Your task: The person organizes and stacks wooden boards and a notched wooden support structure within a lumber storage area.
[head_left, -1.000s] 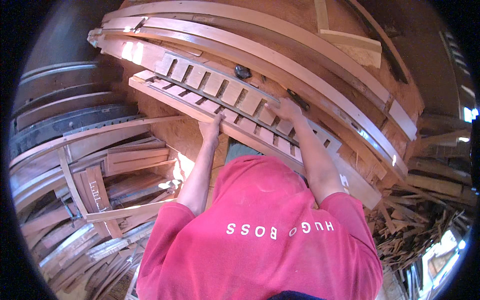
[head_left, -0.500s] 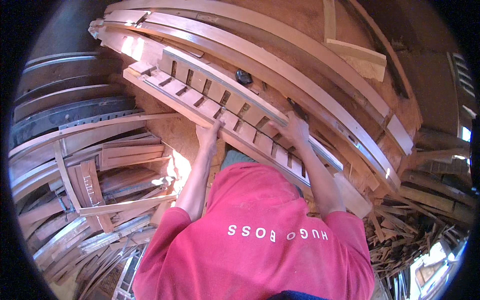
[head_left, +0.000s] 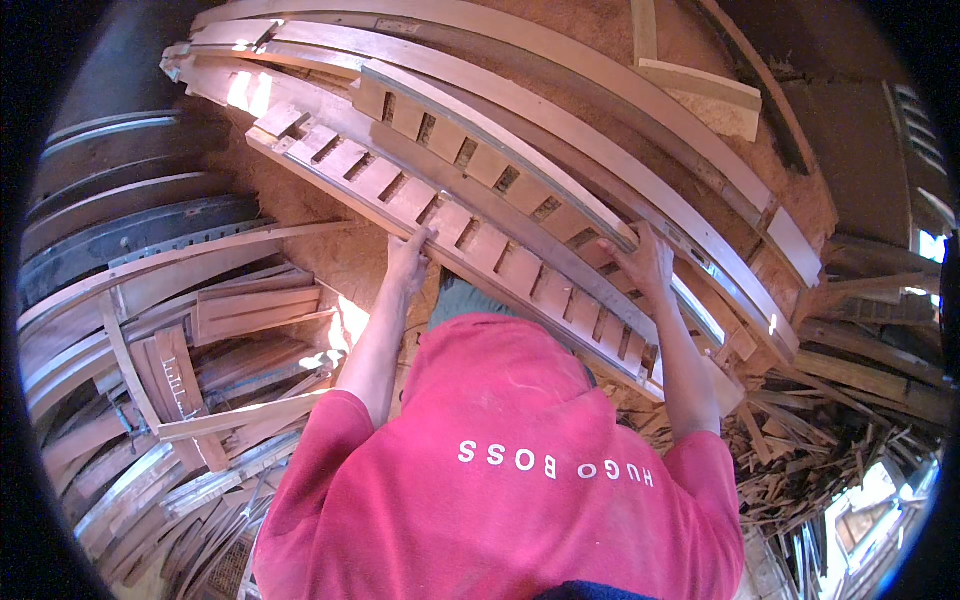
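Note:
Two long wooden rails with rows of slots lie slantwise in front of me, running from upper left to lower right. My left hand (head_left: pixel 408 262) is closed on the front edge of the near slotted rail (head_left: pixel 485 246), its fingertips at the edge and its underside grip hidden. On the far slotted rail (head_left: pixel 487 165), my right hand (head_left: pixel 648 260) grips towards the right end, fingers over the outer edge. This far rail is tilted, its slotted face towards me. A strip of the plank (head_left: pixel 560 262) beneath shows between the two rails.
Long curved-looking boards (head_left: pixel 520 95) lie beyond the rails. A short pale wood block (head_left: pixel 705 95) is at the back right. Stacked timber and a wooden frame (head_left: pixel 128 350) crowd the left. Scrap strips (head_left: pixel 800 480) pile up at the lower right. Sawdust covers the floor.
The far slotted rail has moved away from the near one, to the upper right, with my right hand on it. The gap between the rails has widened. My left hand stays on the near rail.

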`<state>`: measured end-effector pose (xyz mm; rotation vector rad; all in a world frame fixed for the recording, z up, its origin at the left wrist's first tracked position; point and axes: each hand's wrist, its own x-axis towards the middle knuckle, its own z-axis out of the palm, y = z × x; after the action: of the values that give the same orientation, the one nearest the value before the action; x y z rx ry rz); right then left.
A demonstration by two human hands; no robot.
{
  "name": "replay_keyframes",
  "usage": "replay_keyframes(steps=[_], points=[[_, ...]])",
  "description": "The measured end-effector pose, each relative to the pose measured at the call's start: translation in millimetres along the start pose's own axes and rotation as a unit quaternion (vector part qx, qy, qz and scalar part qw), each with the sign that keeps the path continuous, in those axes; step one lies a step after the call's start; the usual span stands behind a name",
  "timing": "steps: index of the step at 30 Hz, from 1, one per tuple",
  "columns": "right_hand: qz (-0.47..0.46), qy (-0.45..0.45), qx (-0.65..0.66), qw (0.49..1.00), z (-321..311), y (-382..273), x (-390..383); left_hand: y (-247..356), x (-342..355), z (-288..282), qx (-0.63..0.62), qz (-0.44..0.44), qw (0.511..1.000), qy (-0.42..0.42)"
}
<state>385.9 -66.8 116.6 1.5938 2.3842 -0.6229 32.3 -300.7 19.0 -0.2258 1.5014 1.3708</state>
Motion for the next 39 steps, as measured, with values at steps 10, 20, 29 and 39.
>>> replay_keyframes(steps=[10, 20, 29, 39], points=[[0.000, -0.071, 0.026, 0.997, 44.0, 10.1, 18.4, -26.4, 20.9, -39.4, -0.033, -0.129, 0.991, -0.007], [-0.019, -0.032, 0.046, 0.998, 64.8, 20.4, 19.5, -31.8, 29.7, -25.5, -0.131, -0.105, 0.984, -0.058], [-0.036, -0.029, -0.073, 0.996, 49.8, -0.1, -23.9, -39.0, 42.5, -13.8, -0.212, -0.074, 0.972, -0.069], [-0.085, 0.083, -0.065, 0.991, 74.4, -16.7, -55.4, -30.3, 36.5, 7.1, -0.329, -0.044, 0.938, -0.100]])
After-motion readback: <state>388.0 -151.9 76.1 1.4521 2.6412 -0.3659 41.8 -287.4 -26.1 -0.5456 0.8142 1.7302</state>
